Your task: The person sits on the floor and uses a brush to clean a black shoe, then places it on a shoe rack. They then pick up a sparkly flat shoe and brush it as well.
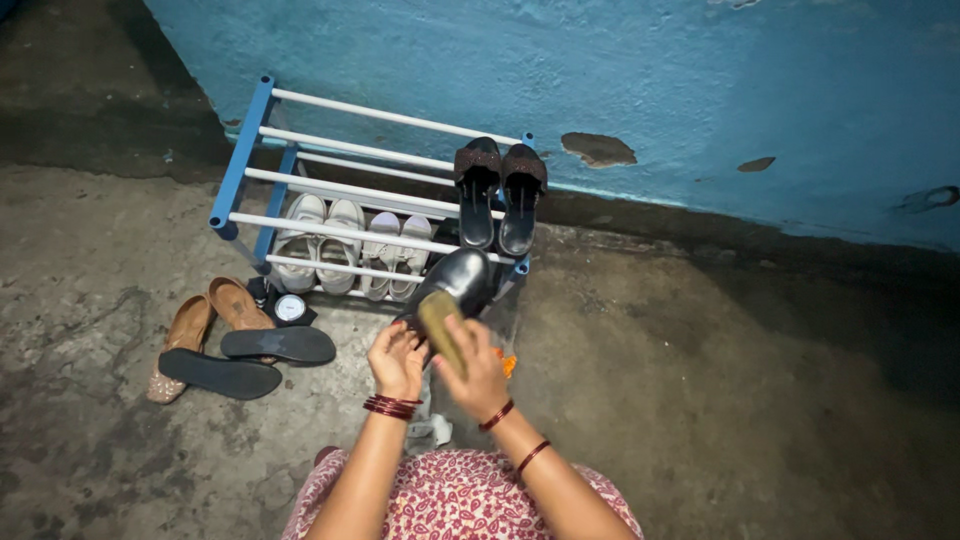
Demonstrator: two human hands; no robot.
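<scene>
Head-height view, steeply downward (single camera)

I hold a glossy black leather shoe (pixel 455 283) aloft, toe pointing toward the rack, and lay an olive-brown wooden shoe brush (pixel 441 328) flat against its heel end.

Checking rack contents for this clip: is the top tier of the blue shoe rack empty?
No. A pair of black heeled sandals rests across the top rails of the blue shoe rack, at its right end.

glossy black leather shoe (pixel 457 281), rough concrete floor (pixel 700 400), matt blue painted wall (pixel 700 80) flaking
</scene>
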